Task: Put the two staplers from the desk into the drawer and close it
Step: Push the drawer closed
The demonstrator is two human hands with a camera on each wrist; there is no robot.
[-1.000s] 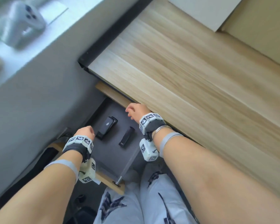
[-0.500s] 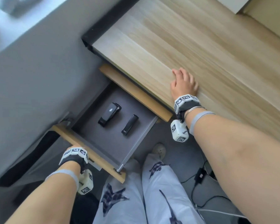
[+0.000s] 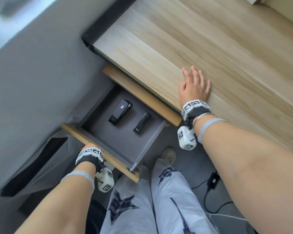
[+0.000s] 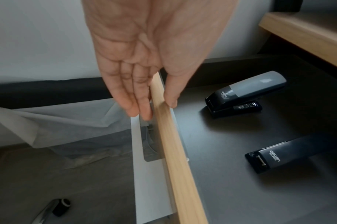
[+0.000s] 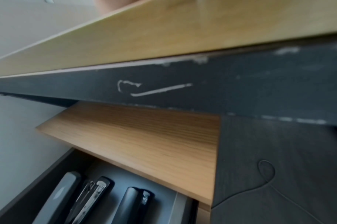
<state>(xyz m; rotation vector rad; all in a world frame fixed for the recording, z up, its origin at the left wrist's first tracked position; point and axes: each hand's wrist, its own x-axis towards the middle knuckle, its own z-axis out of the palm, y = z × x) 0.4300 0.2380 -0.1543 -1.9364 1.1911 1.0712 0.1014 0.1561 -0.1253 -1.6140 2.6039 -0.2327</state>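
While pinching the drawer (image 4: 173, 144) front's top edge between the left hand's (image 4: 144, 45) straight fingers (image 4: 125, 98) and thumb, push squarely inward; slip the thumb clear before closing. Brace with right hand (image 3: 194, 89), fingers spread, flat on tabletop (image 3: 210, 48). Mind the broad stapler (image 3: 120, 112) and slim stapler (image 3: 142, 122) lying apart inside.

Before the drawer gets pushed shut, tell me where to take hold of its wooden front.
Pinch the drawer front at its thin top edge, coming from above: fingers on the outer face, thumb inside, as the left hand holds it. The edge is a narrow level strip, and the grey-topped stapler and slim black stapler lie clear of it.
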